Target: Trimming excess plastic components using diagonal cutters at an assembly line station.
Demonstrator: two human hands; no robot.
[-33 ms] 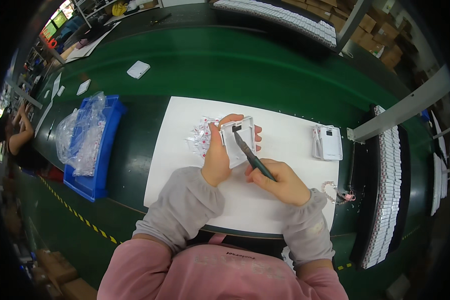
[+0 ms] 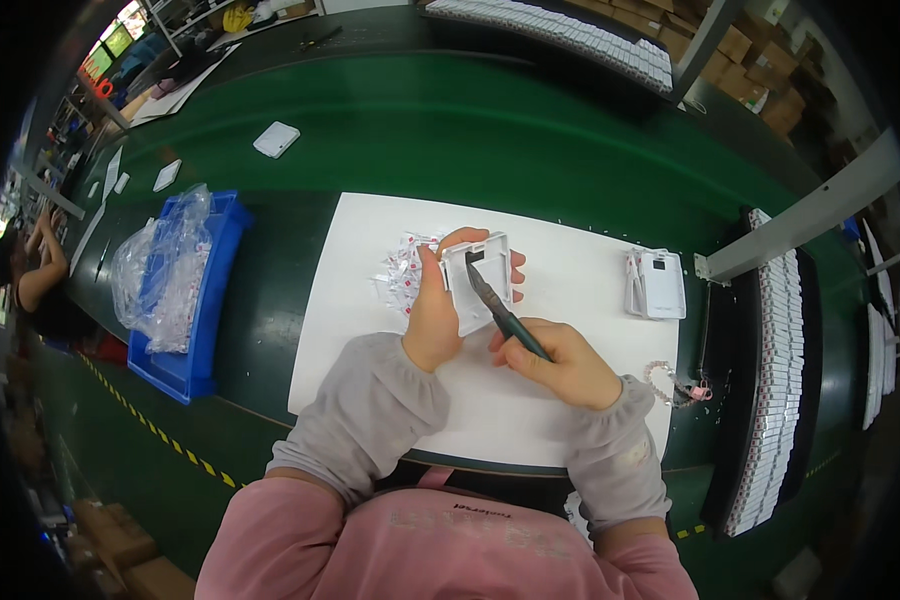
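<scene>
My left hand (image 2: 437, 312) is wrapped around a shallow white plastic housing (image 2: 473, 297), its open side facing up. A small dark rectangular window shows near the housing's top edge. In my right hand (image 2: 560, 362) is a slim tool with a dark green handle (image 2: 520, 334) and a grey metal front. The tool's tip is at the dark window; whether it touches there I cannot tell. Beside my left hand lies a loose pile of small clear-and-white pieces with red marks (image 2: 403, 277) on a white sheet (image 2: 370, 222).
A few white housings (image 2: 662, 286) stand stacked at the sheet's right, with a beaded strap (image 2: 682, 391) below. On the left is a blue bin (image 2: 202, 330) holding clear plastic bags. Packed white rows (image 2: 767, 400) stand beyond the right post. Another person (image 2: 42, 265) is at far left.
</scene>
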